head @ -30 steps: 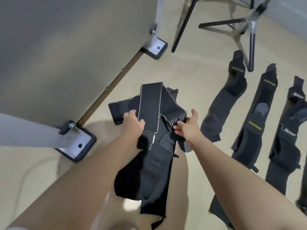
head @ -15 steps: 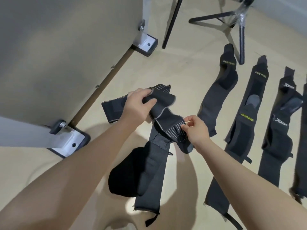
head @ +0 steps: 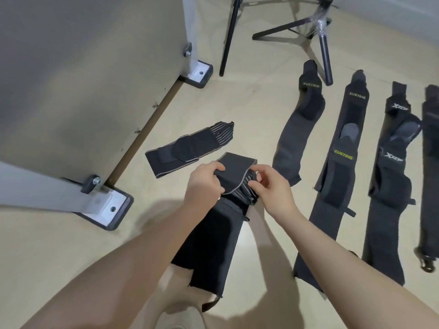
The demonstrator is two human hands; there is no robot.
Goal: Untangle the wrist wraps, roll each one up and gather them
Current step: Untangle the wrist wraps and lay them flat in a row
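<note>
Black wrist wrap (head: pixel 234 172) gripped at its folded far end.

Pinched by left hand (head: pixel 205 184) and right hand (head: pixel 273 188) from either side, tail trailing near along floor (head: pixel 249 110); second striped wrap (head: pixel 190 148) lay flat far-left, apart.

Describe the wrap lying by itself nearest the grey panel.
The wrap is a short black elastic band with a thin grey edge. One end is ribbed with fine pale stripes, and a darker flap is folded across its middle. It lies flat and slanted on the beige floor, unrolled, apart from both hands and the other wraps.
</note>
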